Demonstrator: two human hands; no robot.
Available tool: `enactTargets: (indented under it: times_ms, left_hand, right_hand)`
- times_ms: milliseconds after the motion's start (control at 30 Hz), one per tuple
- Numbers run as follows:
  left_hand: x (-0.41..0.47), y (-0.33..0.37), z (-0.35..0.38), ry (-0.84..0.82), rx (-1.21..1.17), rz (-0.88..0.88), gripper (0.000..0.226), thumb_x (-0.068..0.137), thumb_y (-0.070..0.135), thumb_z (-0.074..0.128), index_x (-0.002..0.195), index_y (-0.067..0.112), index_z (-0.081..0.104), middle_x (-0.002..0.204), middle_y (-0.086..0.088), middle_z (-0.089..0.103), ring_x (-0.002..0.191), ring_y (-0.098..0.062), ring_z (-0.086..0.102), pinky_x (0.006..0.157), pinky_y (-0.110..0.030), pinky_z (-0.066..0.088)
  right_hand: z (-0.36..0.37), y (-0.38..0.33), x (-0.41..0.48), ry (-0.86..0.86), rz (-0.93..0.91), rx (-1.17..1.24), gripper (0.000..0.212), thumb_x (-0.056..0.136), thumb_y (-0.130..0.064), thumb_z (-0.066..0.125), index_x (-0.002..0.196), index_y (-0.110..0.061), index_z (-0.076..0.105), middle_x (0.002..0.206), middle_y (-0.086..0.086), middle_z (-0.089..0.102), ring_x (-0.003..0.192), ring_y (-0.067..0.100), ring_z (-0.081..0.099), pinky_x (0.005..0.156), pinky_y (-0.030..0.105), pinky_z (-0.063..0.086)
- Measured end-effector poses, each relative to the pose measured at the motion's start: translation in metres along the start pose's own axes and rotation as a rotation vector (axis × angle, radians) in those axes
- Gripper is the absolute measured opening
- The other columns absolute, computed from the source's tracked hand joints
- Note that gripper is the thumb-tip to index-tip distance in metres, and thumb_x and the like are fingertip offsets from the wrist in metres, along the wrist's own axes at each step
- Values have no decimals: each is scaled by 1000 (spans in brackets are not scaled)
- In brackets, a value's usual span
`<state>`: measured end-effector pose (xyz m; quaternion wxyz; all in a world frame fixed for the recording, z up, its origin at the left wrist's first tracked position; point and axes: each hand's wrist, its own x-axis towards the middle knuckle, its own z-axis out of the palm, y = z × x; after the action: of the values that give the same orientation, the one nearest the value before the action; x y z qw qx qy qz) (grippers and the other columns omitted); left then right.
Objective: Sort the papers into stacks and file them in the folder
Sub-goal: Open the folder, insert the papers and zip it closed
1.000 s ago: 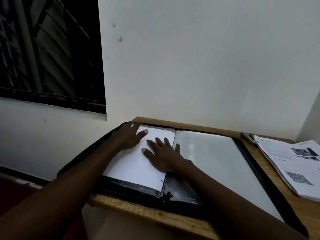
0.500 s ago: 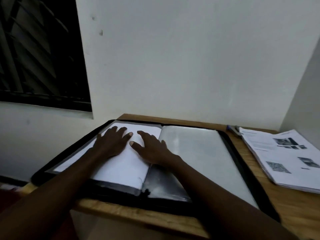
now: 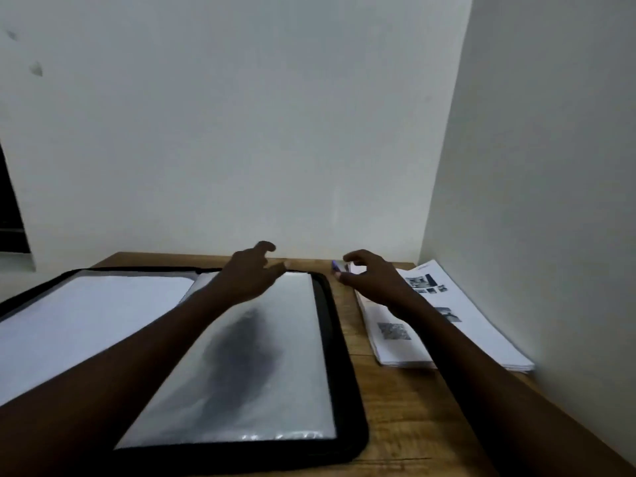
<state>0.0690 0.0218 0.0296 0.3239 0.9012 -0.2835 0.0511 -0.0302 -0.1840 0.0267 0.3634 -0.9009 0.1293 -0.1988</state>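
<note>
An open black folder [image 3: 339, 342] lies on the wooden desk. White paper [image 3: 82, 311] fills its left half, and a clear plastic sleeve [image 3: 275, 366] covers the right half. A stack of printed papers [image 3: 447, 321] with small pictures lies to the right, against the side wall. My left hand [image 3: 249, 275] hovers over the far end of the sleeve with fingers loosely curled, holding nothing. My right hand [image 3: 373, 278] hovers over the far left corner of the printed stack, thumb and fingers apart, empty.
A small purple-blue object [image 3: 335, 265] lies at the far edge of the desk [image 3: 406, 407], between folder and stack. White walls close in behind and on the right. A dark window [image 3: 10, 215] shows at the left edge.
Both hands have lifted off the white paper in the folder's left half and moved right. The left now hangs over the sleeve, the right over the printed stack. The view has swung right.
</note>
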Motion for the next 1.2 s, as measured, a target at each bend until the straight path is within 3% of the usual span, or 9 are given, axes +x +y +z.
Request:
enactTargets:
  times_ms: [67,167,267,433,600,733,833,933,1200]
  left_hand:
    - [6,30,25,-37,-61,27,47,98,38,57,138,17,49,114,-8,69,97,-18,58,70,-23,41]
    - [15,61,56,-70,-115,44,44,96,37,59,135,17,52,114,-7,67,90,-18,60,65,-24,43]
    - [28,76,79,-67,-150,16,36,95,27,63,128,15,57,107,-7,69,84,-17,59,64,-25,44]
    - [60,86,109,-27,-63,1,35,91,19,65,125,12,62,114,-10,70,107,-28,62,78,-26,41]
    - [88,82,135,-13,54,25,28,89,17,68,117,16,71,122,-8,66,115,-23,58,82,-19,33]
    - [104,84,148,-47,168,79,31,90,16,67,121,12,67,120,-14,60,116,-27,54,90,-26,35]
    - [119,87,154,-46,203,94,40,90,11,63,131,13,61,133,-13,57,127,-28,49,103,-30,35]
    - [133,90,160,-65,283,40,43,96,23,57,139,23,53,142,-10,44,133,-32,39,110,-42,34]
    - [139,87,172,-102,428,32,36,97,44,54,129,28,62,137,-5,42,131,-30,33,106,-45,30]
  right_hand:
    - [-23,27,0,70,44,-42,43,88,-30,68,127,-18,57,131,4,58,115,18,53,85,25,40]
    - [-48,67,6,159,112,-160,48,88,-34,67,131,-17,54,136,4,55,124,23,50,102,32,38]
    - [-57,99,10,181,193,-272,52,88,-43,64,134,-22,51,138,0,53,129,22,47,106,39,38]
    - [-53,127,17,123,148,-347,57,90,-48,60,137,-18,46,138,3,50,132,22,43,107,36,35]
    - [-42,130,23,133,69,-259,56,91,-37,62,139,-14,44,141,5,47,135,22,38,110,33,30]
    - [-35,134,26,96,86,-302,62,90,-42,61,142,-15,40,145,8,42,140,23,30,114,37,27]
    - [-35,133,25,112,66,-290,61,89,-40,61,141,-14,41,143,8,44,137,22,34,112,36,29]
    - [-39,128,24,138,25,-274,56,90,-37,61,138,-13,44,141,7,46,135,21,36,111,33,28]
    - [-43,115,25,209,-9,-316,51,92,-39,58,134,-14,47,141,4,48,132,23,41,107,34,27]
